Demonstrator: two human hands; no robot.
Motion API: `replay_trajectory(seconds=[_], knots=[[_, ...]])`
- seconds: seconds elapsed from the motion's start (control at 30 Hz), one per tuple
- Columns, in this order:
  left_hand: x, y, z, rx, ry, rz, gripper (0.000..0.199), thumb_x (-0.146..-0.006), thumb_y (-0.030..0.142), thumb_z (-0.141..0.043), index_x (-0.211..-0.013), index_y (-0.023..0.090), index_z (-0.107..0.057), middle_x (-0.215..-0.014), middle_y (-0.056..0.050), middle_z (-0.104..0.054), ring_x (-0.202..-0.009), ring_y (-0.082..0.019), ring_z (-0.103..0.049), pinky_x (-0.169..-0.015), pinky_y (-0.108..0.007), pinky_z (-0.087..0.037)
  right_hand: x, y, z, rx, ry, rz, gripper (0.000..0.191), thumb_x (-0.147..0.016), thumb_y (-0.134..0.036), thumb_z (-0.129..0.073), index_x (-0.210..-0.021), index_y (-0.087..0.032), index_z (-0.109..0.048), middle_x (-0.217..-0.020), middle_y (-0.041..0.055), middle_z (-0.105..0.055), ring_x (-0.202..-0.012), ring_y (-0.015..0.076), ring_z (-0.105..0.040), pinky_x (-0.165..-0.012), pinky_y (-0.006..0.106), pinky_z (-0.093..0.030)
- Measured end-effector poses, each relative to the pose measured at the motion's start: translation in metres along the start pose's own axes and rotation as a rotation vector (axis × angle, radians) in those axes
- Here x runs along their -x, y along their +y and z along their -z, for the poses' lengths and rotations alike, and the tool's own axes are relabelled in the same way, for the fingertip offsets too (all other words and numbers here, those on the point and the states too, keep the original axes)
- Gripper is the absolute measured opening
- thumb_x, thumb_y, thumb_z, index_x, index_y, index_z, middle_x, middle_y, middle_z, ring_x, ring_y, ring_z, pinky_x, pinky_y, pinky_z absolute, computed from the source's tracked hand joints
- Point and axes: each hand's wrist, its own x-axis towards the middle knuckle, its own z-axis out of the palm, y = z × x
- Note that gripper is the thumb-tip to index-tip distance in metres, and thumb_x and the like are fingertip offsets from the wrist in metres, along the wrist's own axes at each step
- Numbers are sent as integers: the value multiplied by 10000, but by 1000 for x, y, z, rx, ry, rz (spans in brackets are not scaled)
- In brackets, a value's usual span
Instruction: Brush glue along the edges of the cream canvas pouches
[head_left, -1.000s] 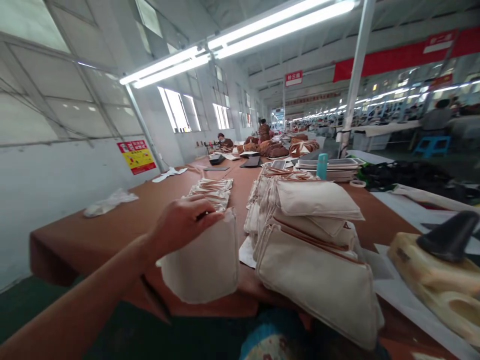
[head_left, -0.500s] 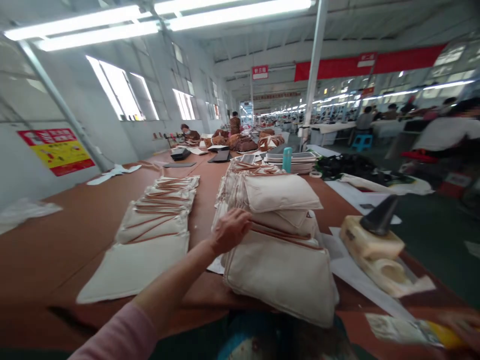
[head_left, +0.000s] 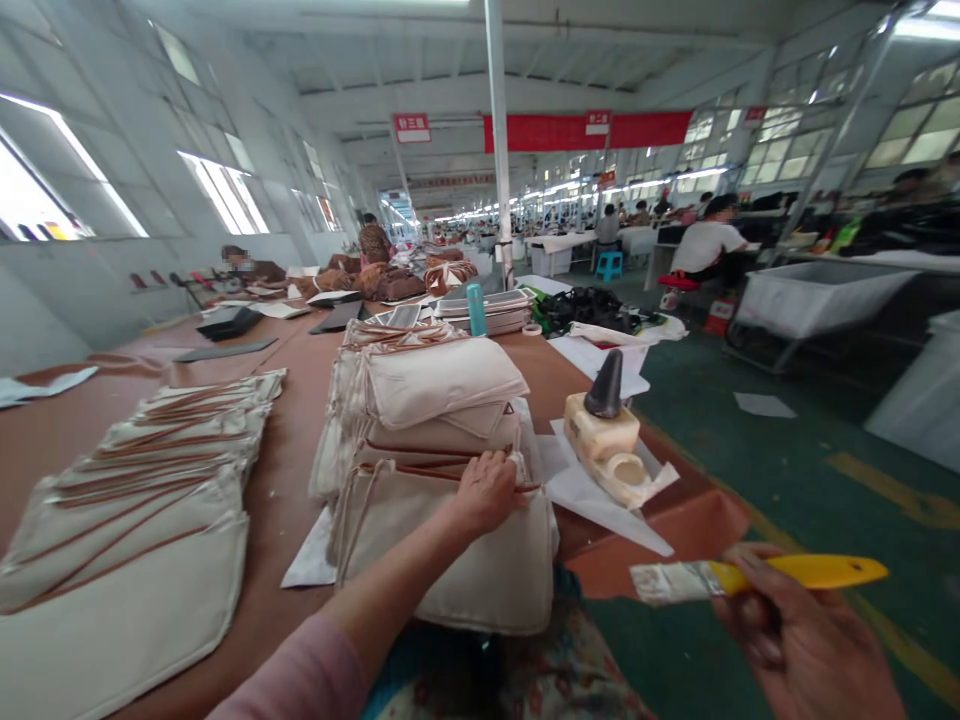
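Across the near pouch (head_left: 487, 585), the left hand (head_left: 487, 490) has shifted rightward to its far edge, and the brush (head_left: 679, 582) has come fully into view. The pouch lies at the near end of the right pile (head_left: 450, 380). Left fingers curl over its edge; whether they pinch it, I cannot tell. The right hand (head_left: 817, 640) closes around the brush's handle, right of the tub (head_left: 600, 430). The pouch looks light, soft and floppy, so it should sag unless held by its seamed edge, well in from the corner
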Motion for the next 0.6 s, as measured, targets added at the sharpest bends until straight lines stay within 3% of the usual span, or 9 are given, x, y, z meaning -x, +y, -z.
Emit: replay_trajectory(seconds=[0.07,0.2,0.3,0.47,0.6], knots=[[3,3,2,70,-65,12,286,-825,397,-690,-1010,179,-681,-986,-103,-691,-958,-279,-636,-830,-364,-477,-3,1,-2,-33,-19,44,425,-558,-340,-966,-735,-155,-627,-517,-44,-461,-404,64,-364,-350,133,-338],[21,9,15,236,-164,-70,270,-856,395,-630,-989,184,-735,-767,-14,-680,-736,-180,-620,-655,-243,-436,-7,0,-11,-89,-74,126,369,-622,-308,-939,-772,-157,-638,-536,-43,-486,-413,65,-372,-363,131,-326],[44,15,28,348,-189,-140,311,-902,400,-552,-972,171,-751,-737,11,-659,-704,-152,-583,-619,-216,-404,-7,0,-22,-63,-171,171,338,-689,-340,-902,-776,-161,-628,-523,-47,-471,-401,67,-346,-354,139,-287],[77,32,49,729,-233,-185,318,-915,370,-533,-1001,149,-743,-782,-2,-634,-716,-143,-535,-627,-214,-374,0,11,-44,73,-374,128,328,-805,-425,-813,-859,-172,-612,-520,-65,-416,-406,77,-294,-361,158,-215],[93,48,61,778,-257,-226,227,-898,310,-572,-886,148,-730,-796,5,-582,-718,-125,-505,-639,-212,-352,1,14,-56,259,-438,281,310,-878,-455,-733,-875,-166,-623,-531,-52,-422,-435,101,-335,-388,189,-250]])
